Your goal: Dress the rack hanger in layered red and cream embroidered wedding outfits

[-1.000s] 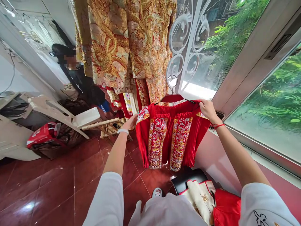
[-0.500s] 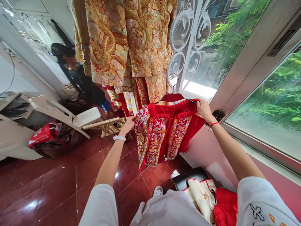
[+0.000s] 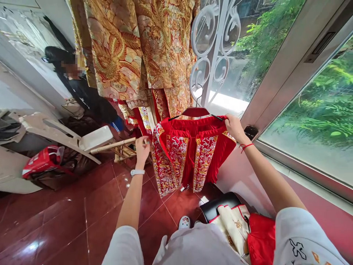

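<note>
A red pleated skirt (image 3: pixel 176 147) with embroidered gold and silver panels hangs from a dark hanger (image 3: pixel 195 112) in front of me. My right hand (image 3: pixel 234 128) is closed on the skirt's waistband at the hanger's right end. Just off the skirt's left edge, my left hand (image 3: pixel 142 148) holds nothing, its fingers loosely bent and apart. The hanger's hook stands up in front of the white scrollwork.
Gold embroidered garments (image 3: pixel 116 51) hang behind the skirt. A bamboo rack (image 3: pixel 124 149) and a white chair (image 3: pixel 96 138) stand left. Near my feet, a black seat (image 3: pixel 217 204) bears folded cream and red cloth. A person (image 3: pixel 91 92) is at the far left.
My left hand has let go of the skirt's left side and moved a little left. The right hand keeps its grip on the waistband. The view has shifted slightly.
</note>
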### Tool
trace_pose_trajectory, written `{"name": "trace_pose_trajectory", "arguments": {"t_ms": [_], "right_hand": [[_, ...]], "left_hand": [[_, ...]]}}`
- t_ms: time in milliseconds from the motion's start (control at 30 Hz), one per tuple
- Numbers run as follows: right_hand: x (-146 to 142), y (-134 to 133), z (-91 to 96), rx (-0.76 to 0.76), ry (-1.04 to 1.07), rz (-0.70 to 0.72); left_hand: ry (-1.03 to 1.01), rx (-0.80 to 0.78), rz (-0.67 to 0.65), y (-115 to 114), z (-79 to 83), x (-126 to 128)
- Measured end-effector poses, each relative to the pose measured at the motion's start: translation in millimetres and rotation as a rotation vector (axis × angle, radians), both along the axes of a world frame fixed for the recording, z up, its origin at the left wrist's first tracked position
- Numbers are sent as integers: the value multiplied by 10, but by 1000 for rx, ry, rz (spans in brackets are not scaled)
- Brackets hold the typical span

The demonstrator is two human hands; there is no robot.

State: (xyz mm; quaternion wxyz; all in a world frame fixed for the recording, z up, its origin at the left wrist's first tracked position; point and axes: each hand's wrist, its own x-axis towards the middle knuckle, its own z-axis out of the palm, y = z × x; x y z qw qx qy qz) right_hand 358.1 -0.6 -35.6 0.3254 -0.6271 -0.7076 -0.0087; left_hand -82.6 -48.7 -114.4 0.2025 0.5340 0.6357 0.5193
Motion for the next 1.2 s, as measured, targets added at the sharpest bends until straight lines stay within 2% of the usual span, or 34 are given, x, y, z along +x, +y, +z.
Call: {"name": "trace_pose_trajectory", "arguments": {"t_ms": [67,100,167,267,333,433,567,733,800,900,967,1067,1133,1200], "right_hand": [[-34,-72,31,9,-55,-22],[-61,-111,43,27,-81,-60],[-117,-187,69,51,-124,-159],[-154,-281,117,17,-135,-236],[-130,-319,158,5,-102,-197],[-55,-343,227,11,-9,-100],[-3,-361,298,16,68,-47],[-8,-434,306,2,64,-27],[-7,-467,302,-15,69,-17],[-49,-463,332,33,139,-29],[-126,-410,383,66,197,-29],[-286,-289,457,98,217,-30],[-380,-226,451,131,208,-35],[-436,-201,375,140,180,-12]], "left_hand": [[130,171,111,-23,335,231],[204,202,123,-18,496,369],[368,166,93,49,759,661],[555,59,62,268,973,985],[624,36,0,416,1022,1053],[594,33,-53,546,1036,982],[500,5,-114,589,1020,865],[618,33,-93,637,1021,833],[616,28,-160,666,1066,783],[452,15,-256,684,1208,725],[328,60,-206,659,1330,773],[275,190,-54,555,1441,1020],[287,261,38,449,1394,1235],[344,265,58,342,1245,1414]]}}
